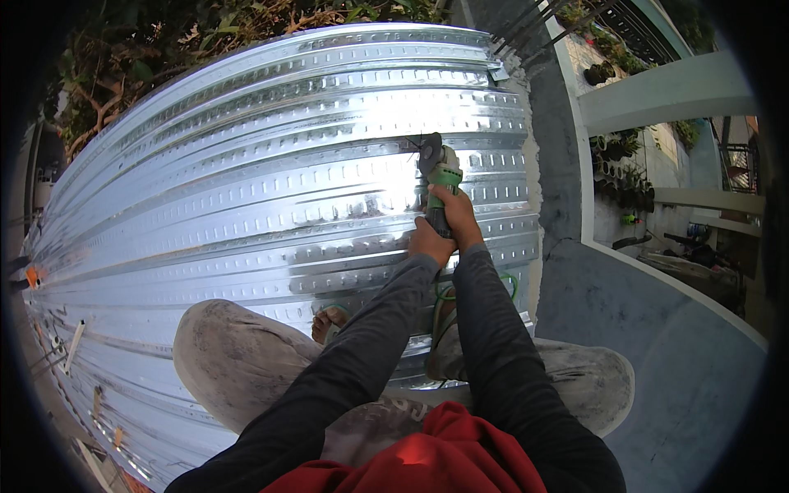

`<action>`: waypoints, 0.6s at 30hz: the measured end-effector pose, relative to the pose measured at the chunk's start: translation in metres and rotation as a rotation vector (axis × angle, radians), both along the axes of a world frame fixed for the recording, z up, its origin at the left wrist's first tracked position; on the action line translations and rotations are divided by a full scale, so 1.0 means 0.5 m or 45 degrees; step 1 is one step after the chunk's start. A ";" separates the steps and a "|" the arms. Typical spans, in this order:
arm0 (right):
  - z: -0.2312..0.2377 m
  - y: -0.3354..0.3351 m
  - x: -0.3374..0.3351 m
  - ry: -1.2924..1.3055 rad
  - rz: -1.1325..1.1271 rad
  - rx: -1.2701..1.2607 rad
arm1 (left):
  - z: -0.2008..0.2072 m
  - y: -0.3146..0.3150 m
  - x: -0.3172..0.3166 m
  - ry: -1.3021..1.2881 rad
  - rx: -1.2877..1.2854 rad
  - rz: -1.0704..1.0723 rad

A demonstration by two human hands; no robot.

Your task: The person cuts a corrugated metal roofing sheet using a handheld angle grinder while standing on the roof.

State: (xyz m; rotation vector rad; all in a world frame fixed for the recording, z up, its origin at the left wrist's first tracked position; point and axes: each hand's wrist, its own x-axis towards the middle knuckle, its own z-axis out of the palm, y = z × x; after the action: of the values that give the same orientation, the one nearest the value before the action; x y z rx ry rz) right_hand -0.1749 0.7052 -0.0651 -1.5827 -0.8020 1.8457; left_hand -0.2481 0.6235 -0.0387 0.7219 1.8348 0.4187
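Observation:
Both my hands are wrapped around a green and black angle grinder [446, 176], held out ahead of my knees. My left hand [430, 241] grips the rear of its body, partly hiding it. Farther forward, my right hand [459, 215] closes round the body just behind the green section. The dark cutting disc [430, 154] is at the far end, close over the ribbed, shiny metal decking sheets [329, 177]. Whether the disc touches the metal, I cannot tell. A dark mark shows on the sheet just left of the disc.
I squat on the decking in sandals [445, 329]. A green cord [514, 286] loops by my right foot. Along the right runs a rough concrete edge [532, 164] and a grey wall [625, 329], with a drop to a yard beyond. Bushes [205, 33] border the far side; rebar [542, 20] sticks out far right.

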 end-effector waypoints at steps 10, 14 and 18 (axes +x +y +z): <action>0.004 0.003 -0.006 -0.007 0.075 0.011 | 0.003 -0.002 -0.004 -0.003 0.003 0.017; -0.008 0.000 -0.003 -0.021 0.019 0.024 | 0.003 0.002 -0.010 -0.055 -0.006 -0.020; -0.021 0.000 0.011 -0.037 0.003 0.019 | 0.005 -0.003 -0.002 -0.028 0.026 -0.028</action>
State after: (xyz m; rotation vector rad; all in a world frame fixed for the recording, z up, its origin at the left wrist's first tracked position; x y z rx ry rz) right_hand -0.1696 0.7052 -0.0757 -1.6033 -0.8294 1.8178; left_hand -0.2491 0.6222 -0.0361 0.7478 1.8030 0.4302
